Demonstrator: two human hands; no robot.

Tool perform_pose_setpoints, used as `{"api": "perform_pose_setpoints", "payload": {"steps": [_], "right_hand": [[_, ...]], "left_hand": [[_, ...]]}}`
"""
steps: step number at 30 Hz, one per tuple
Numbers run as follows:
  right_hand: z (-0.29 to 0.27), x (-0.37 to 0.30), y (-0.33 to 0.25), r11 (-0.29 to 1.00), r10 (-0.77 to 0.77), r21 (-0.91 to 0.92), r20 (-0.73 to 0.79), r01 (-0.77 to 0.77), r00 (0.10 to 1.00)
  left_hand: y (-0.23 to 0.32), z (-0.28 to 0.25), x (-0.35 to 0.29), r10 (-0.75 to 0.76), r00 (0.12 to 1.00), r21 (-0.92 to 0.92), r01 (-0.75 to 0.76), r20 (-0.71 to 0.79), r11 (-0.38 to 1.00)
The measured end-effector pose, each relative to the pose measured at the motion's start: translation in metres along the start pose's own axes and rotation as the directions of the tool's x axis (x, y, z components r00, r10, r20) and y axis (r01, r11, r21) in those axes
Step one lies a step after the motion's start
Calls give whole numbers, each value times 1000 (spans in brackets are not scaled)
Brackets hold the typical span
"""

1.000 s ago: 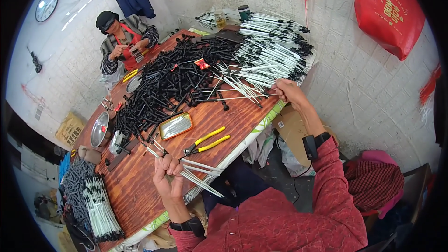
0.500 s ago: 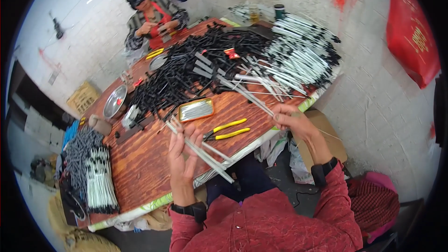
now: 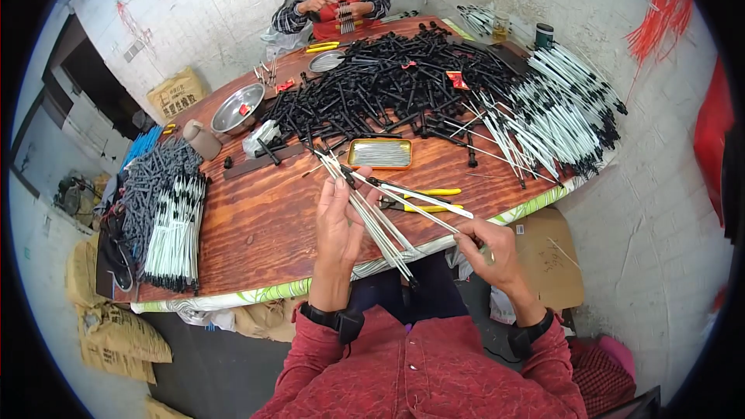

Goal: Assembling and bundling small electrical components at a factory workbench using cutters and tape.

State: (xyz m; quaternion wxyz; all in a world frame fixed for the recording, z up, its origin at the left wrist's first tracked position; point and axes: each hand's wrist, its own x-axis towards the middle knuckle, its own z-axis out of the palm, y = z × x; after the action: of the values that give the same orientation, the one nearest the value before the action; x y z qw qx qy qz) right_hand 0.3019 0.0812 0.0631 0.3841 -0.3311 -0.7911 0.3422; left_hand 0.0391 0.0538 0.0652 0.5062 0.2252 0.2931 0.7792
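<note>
Several thin white sticks (image 3: 374,225) slant through my left hand (image 3: 338,217), gripped between its thumb and fingers above the table's near edge. My right hand (image 3: 490,254) pinches the near end of a white stick (image 3: 434,219); another white piece lies alongside it. The far ends, with black fittings, reach across to my left fingers. Whether they touch the left bundle I cannot tell. Just beyond my hands lie yellow-handled pliers (image 3: 442,192), partly covered by the sticks. Farther off, a yellow-rimmed tin (image 3: 380,154) holds many thin metal pins.
A large heap of black parts (image 3: 388,77) covers the back of the wooden table (image 3: 256,217). White black-tipped sticks (image 3: 559,120) pile up at right; a bundle (image 3: 177,237) and grey pieces (image 3: 155,178) stand left. A metal bowl (image 3: 238,109) sits nearby. Opposite, a co-worker (image 3: 334,0) handles small parts.
My right hand has come closer to my left, and its stick now reaches the left fingers. The view has turned, so the table and co-worker appear farther right.
</note>
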Motion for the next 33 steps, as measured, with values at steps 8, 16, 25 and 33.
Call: {"api": "perform_pose_setpoints", "payload": {"steps": [8,16,25,33], "right_hand": [[27,-9,-5,982,-158,-123,-142,140,977],[43,-21,-2,990,-138,-54,-165,130,977],[44,-35,8,418,226,746,468,-519,854],[45,-34,-5,834,215,462,231,-301,949]], "left_hand": [[6,13,-3,72,997,-112,-74,-23,991],[3,-11,6,126,990,-64,-123,55,990],[6,1,-1,26,1000,-71,-26,-1,997],[11,5,-1,-4,1000,-55,3,-17,998]]}}
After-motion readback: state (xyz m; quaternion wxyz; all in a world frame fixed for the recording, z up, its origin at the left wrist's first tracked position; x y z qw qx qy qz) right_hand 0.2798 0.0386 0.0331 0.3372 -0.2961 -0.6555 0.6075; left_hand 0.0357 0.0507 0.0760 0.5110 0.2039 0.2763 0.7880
